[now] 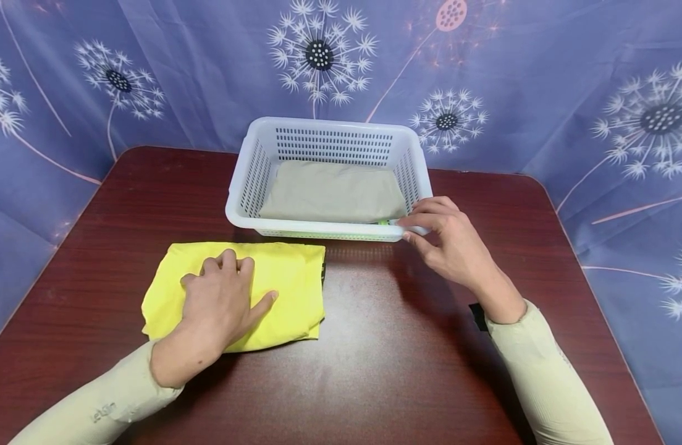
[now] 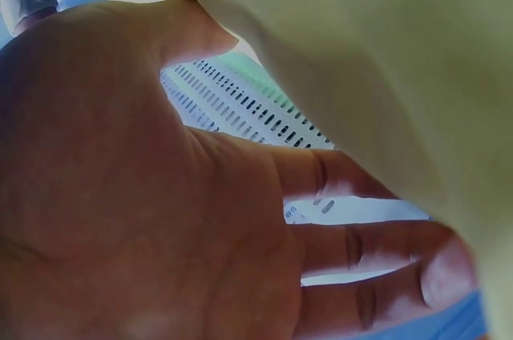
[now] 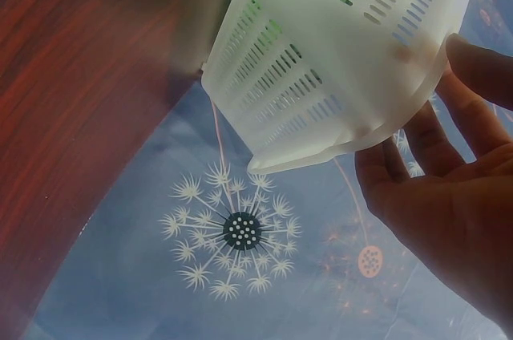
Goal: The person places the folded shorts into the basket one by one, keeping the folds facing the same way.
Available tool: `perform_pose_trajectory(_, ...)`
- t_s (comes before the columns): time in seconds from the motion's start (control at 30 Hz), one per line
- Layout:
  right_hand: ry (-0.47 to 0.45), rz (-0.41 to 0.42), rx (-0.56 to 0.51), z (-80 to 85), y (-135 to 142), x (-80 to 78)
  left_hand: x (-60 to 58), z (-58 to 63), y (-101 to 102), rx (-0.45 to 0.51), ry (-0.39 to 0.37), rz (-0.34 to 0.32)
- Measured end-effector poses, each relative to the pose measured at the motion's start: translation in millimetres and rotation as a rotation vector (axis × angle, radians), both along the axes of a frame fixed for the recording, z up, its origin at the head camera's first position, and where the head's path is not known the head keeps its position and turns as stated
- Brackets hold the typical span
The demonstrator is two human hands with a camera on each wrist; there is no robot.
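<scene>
A folded yellow cloth (image 1: 285, 272), perhaps a shirt, lies on the table at the left with dark bits showing along its right edge. My left hand (image 1: 221, 296) rests on it with spread, slightly bent fingers; the left wrist view shows fingertips against the cloth (image 2: 401, 59) and the palm off it. Behind stands a white perforated plastic basket (image 1: 335, 230). My right hand (image 1: 449, 241) pinches the basket's front right corner at the rim, thumb outside, as the right wrist view also shows. Inside the basket lies a flat grey-beige folded cloth (image 1: 332, 191).
Something bright green (image 1: 383, 222) shows inside the basket by its front wall. The dark red wooden table (image 1: 374, 371) has rounded far corners. A blue curtain (image 1: 207, 62) with dandelion prints hangs behind and beside it. A small black thing (image 1: 478, 316) shows beside my right wrist.
</scene>
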State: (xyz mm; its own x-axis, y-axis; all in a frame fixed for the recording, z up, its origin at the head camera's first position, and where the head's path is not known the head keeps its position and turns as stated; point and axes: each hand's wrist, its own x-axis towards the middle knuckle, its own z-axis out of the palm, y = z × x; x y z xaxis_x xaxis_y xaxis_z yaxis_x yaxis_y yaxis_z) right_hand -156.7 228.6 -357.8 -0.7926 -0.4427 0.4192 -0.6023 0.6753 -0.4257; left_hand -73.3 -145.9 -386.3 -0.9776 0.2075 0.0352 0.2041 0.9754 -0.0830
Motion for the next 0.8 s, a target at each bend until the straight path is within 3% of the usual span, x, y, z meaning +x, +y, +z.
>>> perform_pose_trajectory(0.8, 0.002, 0.005, -0.002, 0.1, 0.3, -0.7, 2.3, -1.6, 13.8, 0.002, 0.005, 0.014)
